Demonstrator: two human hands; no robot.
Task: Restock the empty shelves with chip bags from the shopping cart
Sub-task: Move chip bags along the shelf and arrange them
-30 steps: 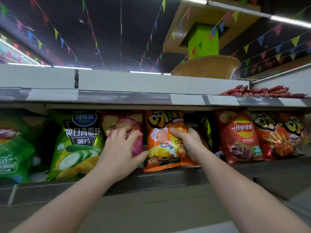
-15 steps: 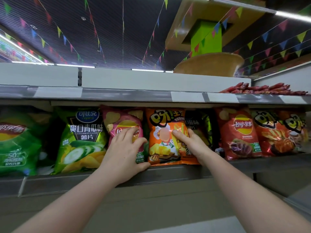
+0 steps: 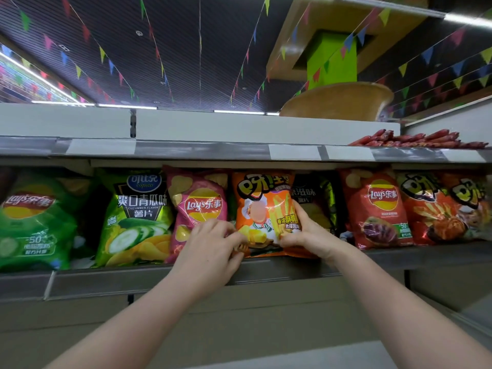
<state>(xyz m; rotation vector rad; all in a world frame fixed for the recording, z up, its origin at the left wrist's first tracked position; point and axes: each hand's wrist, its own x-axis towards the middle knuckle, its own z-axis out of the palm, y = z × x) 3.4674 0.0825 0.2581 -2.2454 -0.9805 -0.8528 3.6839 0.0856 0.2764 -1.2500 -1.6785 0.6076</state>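
Fries bag (image 3: 262, 209) on shelf (image 3: 439, 255), between Lay's bag (image 3: 198, 206) and half-hidden bag (image 3: 314, 201).

Shop, snack aisle. Metal shelf (image 3: 266, 272) packed with upright chip bags (image 3: 372, 209), blank price-label strips (image 3: 294, 152) on upper shelf edge, sausage packs (image 3: 415, 139) top right, coloured bunting (image 3: 111, 65) under dark ceiling.

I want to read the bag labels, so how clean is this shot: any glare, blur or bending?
Head view: wide-angle bending bows the upper shelf edge and stretches the green Lay's bag at the left border; soft glare streaks the pink Lay's bag; ceiling light strips blow out; print on the orange fries bag reads fairly sharp between the left hand and right hand.
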